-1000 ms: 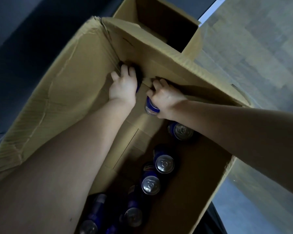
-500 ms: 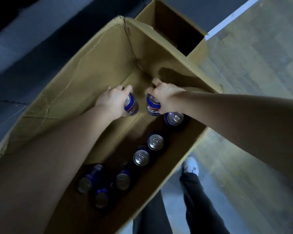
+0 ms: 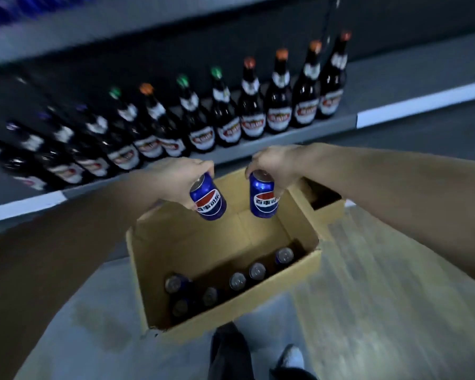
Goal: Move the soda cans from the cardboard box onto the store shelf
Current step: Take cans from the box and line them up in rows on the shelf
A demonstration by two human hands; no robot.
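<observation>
- The left hand gripped a blue aluminium soda can from above, fingers curled around its top rim; the can hung tilted below them.
- The right hand pinched a second blue soda can by its rim, and this can hung nearly upright.
- Both cans were above the open brown cardboard box.
- Six more cans stood inside the box.
- A grey store shelf behind held dark glass bottles.

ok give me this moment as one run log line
phase: carry | left hand: holds left can | right hand: holds right can | both above cardboard box | more cans in box | shelf: bottles
</observation>
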